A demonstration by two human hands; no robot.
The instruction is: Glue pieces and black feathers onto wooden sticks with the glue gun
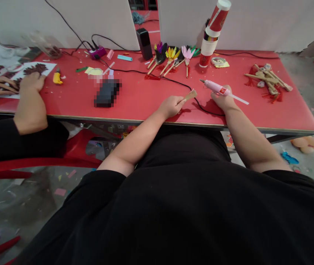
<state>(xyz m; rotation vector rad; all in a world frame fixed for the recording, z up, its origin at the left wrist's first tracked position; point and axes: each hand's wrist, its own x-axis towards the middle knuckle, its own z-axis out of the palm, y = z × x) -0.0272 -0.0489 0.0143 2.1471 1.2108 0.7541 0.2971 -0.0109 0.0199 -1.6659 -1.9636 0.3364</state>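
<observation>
My left hand (171,106) rests on the red table (145,99) near its front edge, fingers closed on a small wooden stick (190,95) that points to the right. My right hand (222,99) grips a pink hot glue gun (218,88). Its nozzle points left, toward the stick's tip, with a small gap between them. A white glue stick juts out of the gun's back to the right. The gun's black cord (179,84) runs across the table between my hands.
Feathered sticks (170,57) lie at the table's back, beside stacked paper cups (212,35) and a tape roll (218,61). Wooden sticks with red tassels (268,81) lie at the right. Another person's hands (21,84) work on dark cut-outs at the left.
</observation>
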